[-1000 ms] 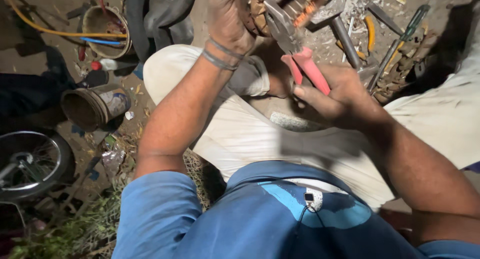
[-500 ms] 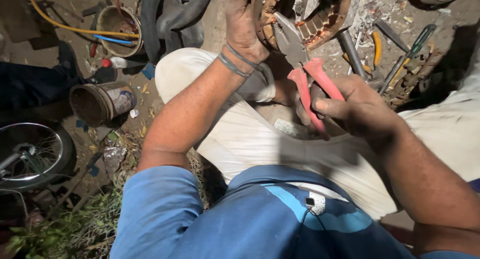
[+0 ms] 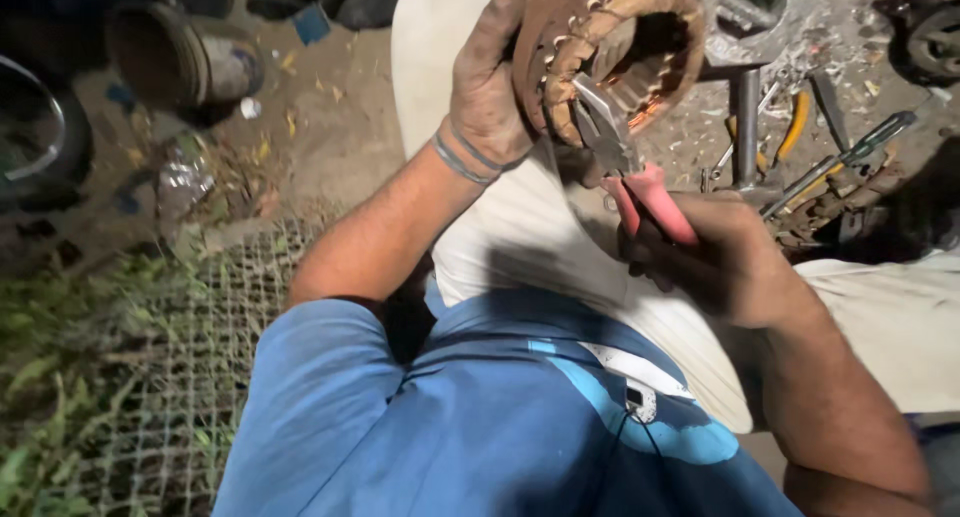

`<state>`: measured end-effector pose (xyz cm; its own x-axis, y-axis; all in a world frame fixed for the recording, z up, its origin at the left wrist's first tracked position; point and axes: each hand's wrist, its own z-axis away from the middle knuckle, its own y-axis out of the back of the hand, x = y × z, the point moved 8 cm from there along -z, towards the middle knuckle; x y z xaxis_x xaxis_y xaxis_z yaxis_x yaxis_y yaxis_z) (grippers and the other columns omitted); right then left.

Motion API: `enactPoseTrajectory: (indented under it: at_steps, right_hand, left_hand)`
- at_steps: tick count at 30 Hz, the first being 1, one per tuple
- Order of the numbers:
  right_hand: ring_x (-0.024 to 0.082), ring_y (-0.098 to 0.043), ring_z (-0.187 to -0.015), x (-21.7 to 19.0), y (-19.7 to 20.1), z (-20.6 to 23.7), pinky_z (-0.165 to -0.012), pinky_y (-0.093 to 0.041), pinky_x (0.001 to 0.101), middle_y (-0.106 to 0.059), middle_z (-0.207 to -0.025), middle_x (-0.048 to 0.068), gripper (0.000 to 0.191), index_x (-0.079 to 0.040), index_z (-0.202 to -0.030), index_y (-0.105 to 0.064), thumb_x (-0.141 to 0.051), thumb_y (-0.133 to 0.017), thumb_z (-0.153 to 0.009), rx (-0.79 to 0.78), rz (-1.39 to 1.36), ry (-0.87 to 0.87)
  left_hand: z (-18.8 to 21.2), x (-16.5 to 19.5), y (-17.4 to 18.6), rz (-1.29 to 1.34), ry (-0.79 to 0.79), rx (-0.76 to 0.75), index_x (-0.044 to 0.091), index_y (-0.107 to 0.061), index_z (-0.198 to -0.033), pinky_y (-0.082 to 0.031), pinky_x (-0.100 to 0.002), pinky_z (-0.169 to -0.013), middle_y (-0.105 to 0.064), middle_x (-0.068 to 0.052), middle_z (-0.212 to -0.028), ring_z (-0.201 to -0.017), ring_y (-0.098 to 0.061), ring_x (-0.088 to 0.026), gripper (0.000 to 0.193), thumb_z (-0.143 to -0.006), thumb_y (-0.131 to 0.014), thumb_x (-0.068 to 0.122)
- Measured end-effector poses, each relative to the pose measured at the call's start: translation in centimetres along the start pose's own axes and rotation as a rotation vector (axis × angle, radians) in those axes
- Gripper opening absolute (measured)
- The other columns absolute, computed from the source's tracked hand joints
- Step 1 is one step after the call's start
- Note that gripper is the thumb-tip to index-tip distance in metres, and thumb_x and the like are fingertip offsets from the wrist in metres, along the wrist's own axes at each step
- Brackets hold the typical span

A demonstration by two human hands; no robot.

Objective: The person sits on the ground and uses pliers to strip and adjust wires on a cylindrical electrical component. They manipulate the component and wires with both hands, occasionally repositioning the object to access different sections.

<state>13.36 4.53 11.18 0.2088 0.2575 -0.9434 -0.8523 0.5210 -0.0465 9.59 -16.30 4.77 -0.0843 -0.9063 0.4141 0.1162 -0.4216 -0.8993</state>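
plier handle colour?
Pink-red grips on the pliers, held in the right hand; head view.

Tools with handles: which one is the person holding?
The pink-handled pliers, gripped in the right hand, with their tips at the rusty motor ring. The yellow-handled and green-handled tools lie on the ground.

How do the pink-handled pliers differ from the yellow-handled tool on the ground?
The pink-handled pliers are gripped in the right hand, raised, nose at the rusty motor stator that the left hand holds; the yellow-handled tool lies untouched on the dirt. The pliers show both handles and jaws; only a curved yellow handle of the other is clear. Both are hand tools with coloured grips.
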Motion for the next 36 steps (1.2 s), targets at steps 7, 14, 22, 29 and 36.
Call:
enactPoseTrajectory:
  at_steps: [7, 14, 22, 29, 36]
  right_hand:
    - [0.012, -0.065, -0.076, 1.5, -3.9, -0.2, -0.063, -0.052, 0.0264, -0.072, -0.092, 0.007, 0.009, 0.002, -0.099, -0.071, 0.0, -0.071, -0.091, -0.046, -0.284, -0.087]
    - [0.02, -0.071, -0.103, -4.1, -5.7, -1.2, -0.093, -0.058, 0.036, -0.07, -0.115, 0.013, 0.038, 0.0, -0.12, -0.059, 0.007, -0.064, -0.082, -0.181, -0.197, 0.393]
    - [0.025, -0.069, -0.108, -4.6, -7.7, -0.9, -0.101, -0.055, 0.0424, -0.068, -0.129, 0.017, 0.065, 0.0, -0.147, -0.045, 0.006, -0.064, -0.085, -0.198, -0.543, 0.268]
    - [0.027, -0.07, -0.115, -3.1, -7.9, -0.9, -0.104, -0.055, 0.0424, -0.071, -0.127, 0.018, 0.058, 0.005, -0.142, -0.056, 0.005, -0.066, -0.084, -0.181, -0.3, 0.257]
    - [0.024, -0.071, -0.111, -3.6, -8.0, -1.0, -0.099, -0.056, 0.0397, -0.072, -0.123, 0.016, 0.058, 0.006, -0.142, -0.056, 0.007, -0.066, -0.084, -0.176, -0.299, 0.252]
  left_hand:
    - [1.8, 0.3, 1.3, 0.041, -0.014, -0.206, 0.001, -0.064, -0.121, -0.051, -0.035, -0.074, -0.067, -0.009, -0.096, -0.082, -0.062, -0.02, 0.07, -0.106, -0.051, 0.067]
    - [2.4, 2.2, 2.3, 0.175, 0.007, -0.132, 0.008, -0.066, -0.123, -0.041, -0.034, -0.067, -0.062, -0.004, -0.093, -0.072, -0.049, -0.019, 0.067, -0.099, -0.049, 0.069]
    - [2.6, 3.2, 0.7, 0.189, -0.029, -0.249, 0.012, -0.071, -0.112, -0.035, -0.031, -0.064, -0.057, 0.002, -0.088, -0.07, -0.042, -0.015, 0.062, -0.105, -0.046, 0.069]
    - [3.0, 3.3, 2.0, 0.166, -0.032, -0.172, 0.013, -0.07, -0.116, -0.038, -0.034, -0.064, -0.059, 0.0, -0.093, -0.068, -0.044, -0.017, 0.06, -0.101, -0.05, 0.068]
    - [3.1, 3.0, 3.0, 0.163, -0.016, -0.104, 0.007, -0.065, -0.118, -0.043, -0.035, -0.066, -0.062, -0.003, -0.098, -0.071, -0.052, -0.018, 0.066, -0.096, -0.053, 0.069]
